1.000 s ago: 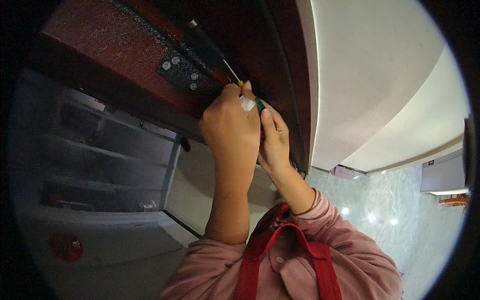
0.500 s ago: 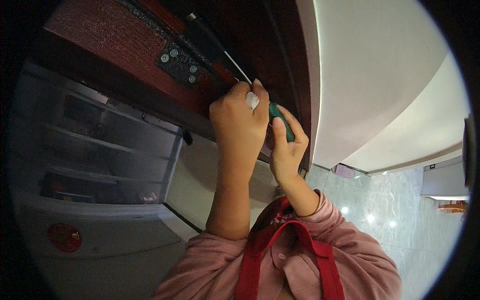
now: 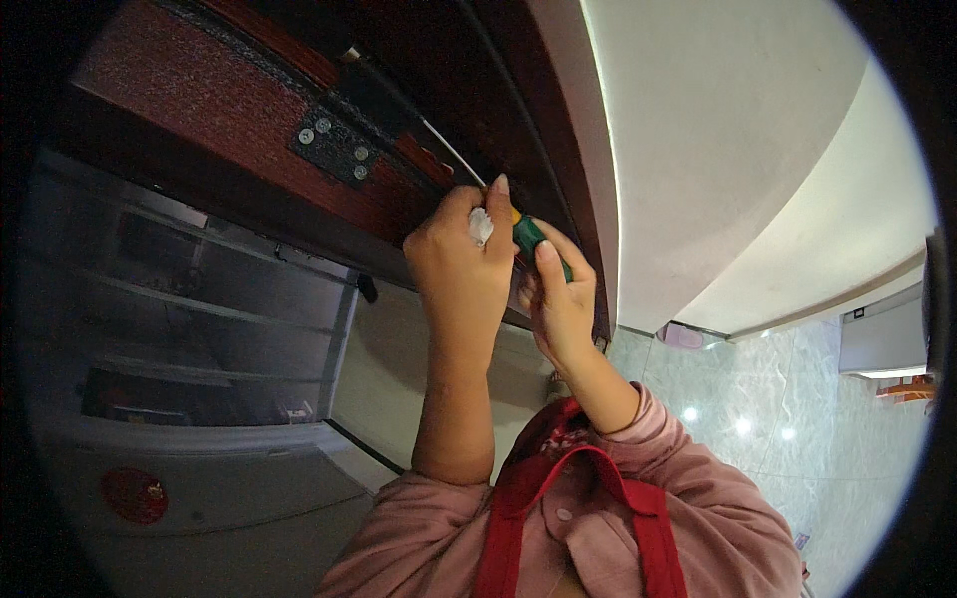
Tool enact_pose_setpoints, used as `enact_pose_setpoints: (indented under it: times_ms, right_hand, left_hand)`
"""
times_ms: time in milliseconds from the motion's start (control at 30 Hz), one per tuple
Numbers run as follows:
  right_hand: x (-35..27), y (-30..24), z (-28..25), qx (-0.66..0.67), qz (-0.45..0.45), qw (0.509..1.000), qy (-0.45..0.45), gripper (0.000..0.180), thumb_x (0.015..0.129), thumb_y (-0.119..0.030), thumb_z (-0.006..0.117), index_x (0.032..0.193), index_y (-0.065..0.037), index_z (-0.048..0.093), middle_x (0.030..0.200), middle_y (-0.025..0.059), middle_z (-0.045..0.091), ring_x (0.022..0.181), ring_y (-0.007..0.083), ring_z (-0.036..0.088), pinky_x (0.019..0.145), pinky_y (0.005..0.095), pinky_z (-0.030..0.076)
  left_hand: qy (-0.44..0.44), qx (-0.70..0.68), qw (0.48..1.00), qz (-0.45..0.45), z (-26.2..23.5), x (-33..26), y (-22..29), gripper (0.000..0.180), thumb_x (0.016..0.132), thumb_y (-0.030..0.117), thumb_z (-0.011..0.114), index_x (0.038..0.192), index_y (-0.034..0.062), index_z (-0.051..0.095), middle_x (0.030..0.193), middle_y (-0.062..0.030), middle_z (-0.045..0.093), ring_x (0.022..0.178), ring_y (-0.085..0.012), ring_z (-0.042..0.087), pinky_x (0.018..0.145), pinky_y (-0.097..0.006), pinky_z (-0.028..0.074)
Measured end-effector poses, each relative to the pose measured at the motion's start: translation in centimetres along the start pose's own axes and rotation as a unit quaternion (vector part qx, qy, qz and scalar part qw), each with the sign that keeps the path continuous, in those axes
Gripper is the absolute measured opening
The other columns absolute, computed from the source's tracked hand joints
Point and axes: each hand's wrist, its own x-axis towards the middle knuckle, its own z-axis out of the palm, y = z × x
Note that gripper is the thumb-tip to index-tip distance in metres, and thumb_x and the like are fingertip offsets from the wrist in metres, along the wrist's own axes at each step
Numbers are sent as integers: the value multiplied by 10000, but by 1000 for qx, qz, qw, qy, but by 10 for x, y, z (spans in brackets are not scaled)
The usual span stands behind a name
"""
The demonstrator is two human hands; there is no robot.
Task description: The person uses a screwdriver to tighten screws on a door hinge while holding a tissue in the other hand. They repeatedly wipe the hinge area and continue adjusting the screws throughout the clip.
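Note:
A screwdriver with a green and yellow handle (image 3: 528, 235) slants up and left along a dark red-brown wooden door edge or frame (image 3: 179, 75). My right hand (image 3: 566, 309) is closed round the handle, thumb along its near side. Farther up, my left hand (image 3: 457, 264) pinches at the front of the screwdriver, by the thin metal shaft (image 3: 451, 148). A crumpled white scrap (image 3: 480, 227) shows between its thumb and fingers. The shaft reaches toward a dark strip with a small brass-coloured piece (image 3: 351, 54); whether the tip touches anything is too dark to tell.
Left of the shaft, a black hinge plate (image 3: 334, 147) with several screws is fixed to the wood. A pale curved wall (image 3: 718, 149) rises on the right. Dim glass panelling (image 3: 209, 309) lies at left, and shiny tiles (image 3: 738, 399) cover the floor at right.
The whole scene has shifted slightly left in view. My hands sit a little farther apart on the screwdriver, so its yellow part and more green handle show. Both hands keep their hold.

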Motion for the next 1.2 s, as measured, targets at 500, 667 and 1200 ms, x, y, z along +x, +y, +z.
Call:
enact_pose_setpoints:
  times_ms: [500,667,1200]
  right_hand:
    - [48,28,13,431,360,823,-87,360,927,-377,579,712,-123,443,539,-56,338,443,41,293,386,169,259]
    - [41,18,30,496,324,805,-2,214,895,-229,657,913,-80,504,607,-41,379,483,48,323,416,158,320]
    - [57,44,-6,516,330,776,-152,314,980,-257,507,1136,16,522,801,32,553,624,35,534,638,149,519]
  left_hand:
    - [32,178,982,55,-22,11,3,242,867,250,634,866,17,701,747,-192,662,639,-330,660,590,-371,504]
    - [44,188,978,78,-20,12,-1,230,889,222,606,910,10,691,734,-177,671,633,-288,675,584,-358,516]
    - [12,10,1000,24,-18,7,-15,298,954,213,541,1105,-24,641,691,-118,669,559,-148,643,507,-276,506]
